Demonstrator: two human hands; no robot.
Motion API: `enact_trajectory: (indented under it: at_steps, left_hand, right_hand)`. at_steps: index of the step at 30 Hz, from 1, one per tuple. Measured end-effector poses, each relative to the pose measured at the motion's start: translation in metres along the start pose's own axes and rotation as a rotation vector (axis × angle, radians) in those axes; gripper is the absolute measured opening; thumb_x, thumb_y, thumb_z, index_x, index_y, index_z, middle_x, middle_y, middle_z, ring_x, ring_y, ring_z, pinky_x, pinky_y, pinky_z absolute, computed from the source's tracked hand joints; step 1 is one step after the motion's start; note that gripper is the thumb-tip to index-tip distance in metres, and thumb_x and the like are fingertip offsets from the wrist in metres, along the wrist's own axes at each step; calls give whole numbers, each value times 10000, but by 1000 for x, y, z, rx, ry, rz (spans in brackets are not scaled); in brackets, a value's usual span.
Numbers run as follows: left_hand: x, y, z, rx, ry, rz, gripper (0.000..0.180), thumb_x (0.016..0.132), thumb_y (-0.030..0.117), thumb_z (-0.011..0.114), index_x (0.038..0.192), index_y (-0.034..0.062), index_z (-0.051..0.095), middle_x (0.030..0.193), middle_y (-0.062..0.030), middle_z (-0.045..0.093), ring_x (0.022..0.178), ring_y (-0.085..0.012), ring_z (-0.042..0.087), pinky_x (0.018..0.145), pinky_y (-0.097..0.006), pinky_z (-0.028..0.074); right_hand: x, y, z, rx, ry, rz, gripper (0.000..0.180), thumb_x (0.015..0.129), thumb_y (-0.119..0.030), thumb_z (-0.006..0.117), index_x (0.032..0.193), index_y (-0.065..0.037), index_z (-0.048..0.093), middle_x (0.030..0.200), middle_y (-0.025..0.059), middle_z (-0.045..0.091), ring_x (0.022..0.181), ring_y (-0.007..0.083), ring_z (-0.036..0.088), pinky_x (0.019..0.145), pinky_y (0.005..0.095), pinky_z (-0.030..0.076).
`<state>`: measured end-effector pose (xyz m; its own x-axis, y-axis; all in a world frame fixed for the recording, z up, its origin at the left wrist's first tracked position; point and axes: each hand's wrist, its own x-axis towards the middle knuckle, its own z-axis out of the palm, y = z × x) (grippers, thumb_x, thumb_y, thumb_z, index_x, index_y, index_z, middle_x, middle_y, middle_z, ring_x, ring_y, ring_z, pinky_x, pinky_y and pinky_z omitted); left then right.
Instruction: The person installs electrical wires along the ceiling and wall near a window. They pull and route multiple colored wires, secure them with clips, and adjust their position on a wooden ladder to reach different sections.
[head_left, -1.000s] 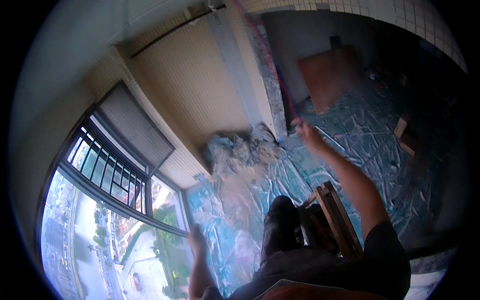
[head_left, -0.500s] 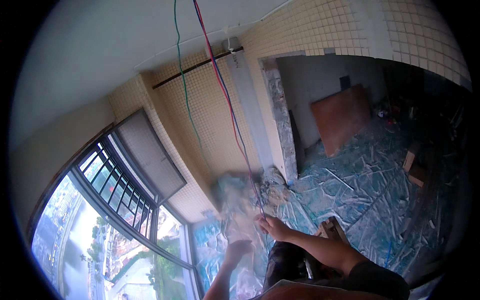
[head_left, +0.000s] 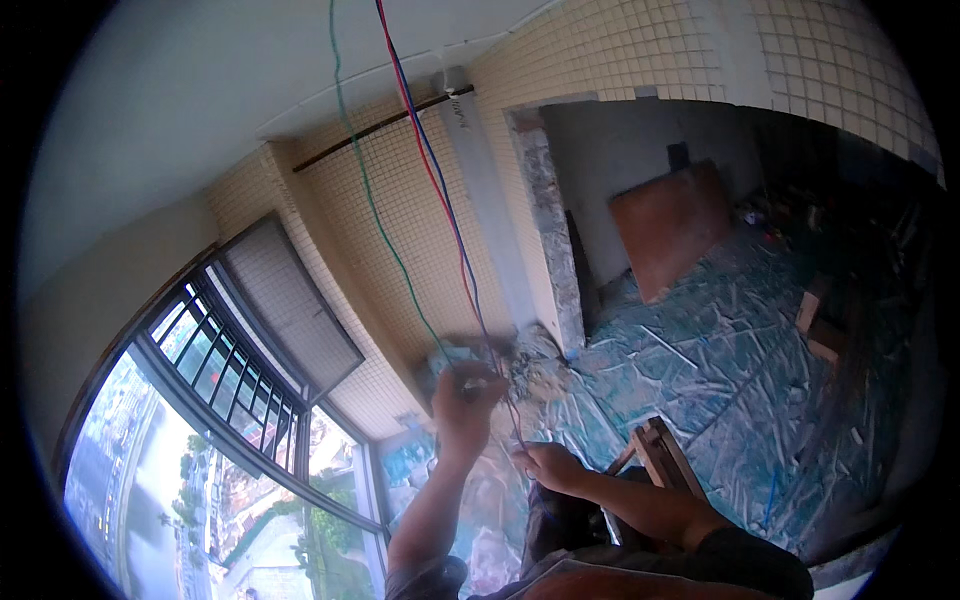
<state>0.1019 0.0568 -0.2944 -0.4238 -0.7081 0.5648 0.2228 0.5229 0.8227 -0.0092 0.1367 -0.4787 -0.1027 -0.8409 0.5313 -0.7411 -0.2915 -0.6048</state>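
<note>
A green wire (head_left: 372,200) hangs from above and runs down to my left hand (head_left: 463,410), whose curled fingers are closed around it at chest height. Beside it, a red wire and a blue wire (head_left: 447,195) come down together, lightly twisted lower down. My right hand (head_left: 553,468) is lower and to the right, pinching this red and blue pair near its lower end. Below the right hand the wire ends are hard to make out.
A wooden stand (head_left: 660,455) is close to my right side. Wrinkled plastic sheeting (head_left: 690,400) covers the floor. Barred windows (head_left: 230,360) are on the left. Through the doorway, a brown board (head_left: 672,230) leans on a wall, and wooden blocks (head_left: 822,340) lie farther right.
My left hand has risen from low down to the green wire and closed on it. The right hand stays on the red and blue wires, slightly lower.
</note>
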Motion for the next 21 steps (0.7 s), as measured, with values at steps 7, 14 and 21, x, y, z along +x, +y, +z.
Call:
enact_trajectory:
  at_steps: [7,14,21]
  left_hand:
    - [4,-22,0,-108,12,-60,234,852,-9,683,1084,-8,659,896,-38,655,728,-84,570,628,-238,449]
    - [2,15,16,-468,-158,-254,197,973,115,572,1110,-10,638,756,-22,570,529,-57,432,469,-219,289]
    - [8,-15,7,-139,-225,-284,209,976,173,596,1006,-10,690,690,-6,574,562,-71,474,533,-228,363]
  right_hand:
    - [-27,9,-1,23,-93,165,298,1013,-225,495,1232,-38,572,884,167,710,811,325,704,749,411,536]
    - [-50,54,28,10,-50,155,245,987,-116,522,1219,-43,555,887,179,700,837,332,702,739,410,539]
    - [-48,59,30,133,-57,110,286,1030,-203,504,1248,-27,562,904,164,708,869,273,719,746,352,557]
